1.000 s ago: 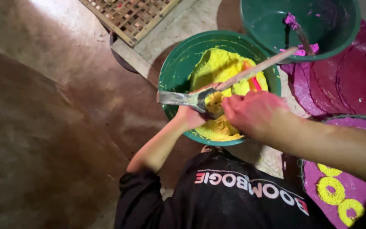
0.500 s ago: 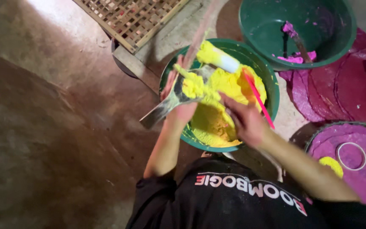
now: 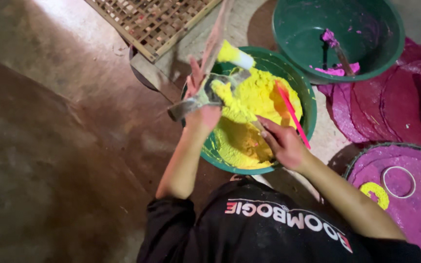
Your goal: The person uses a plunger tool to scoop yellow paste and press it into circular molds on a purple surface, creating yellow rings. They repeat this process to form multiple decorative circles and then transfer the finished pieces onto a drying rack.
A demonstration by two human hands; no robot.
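Left hand (image 3: 201, 113) grips a metal scoop (image 3: 205, 92) loaded with yellow paste (image 3: 249, 112) over the green bowl (image 3: 304, 92). Right hand (image 3: 281, 142) curls into the paste; its hold is unclear. Much paste remains; 1 yellow ring (image 3: 375, 192) lies on the purple tray (image 3: 415, 214).

Left arm: bare forearm rising from the lower centre of the frame toward the upper middle, elbow bent at the bottom.
Left hand (image 3: 201, 109): raised at centre frame, fingers pointing up, closed in a grip, palm side turned away from the camera.
Right arm: bare forearm running from the lower right corner up toward the centre.
Right hand (image 3: 282, 143): just right of centre, lower than the left, fingers curled inward and pointing upper left.
Sleeves: black, pushed up near the elbows.
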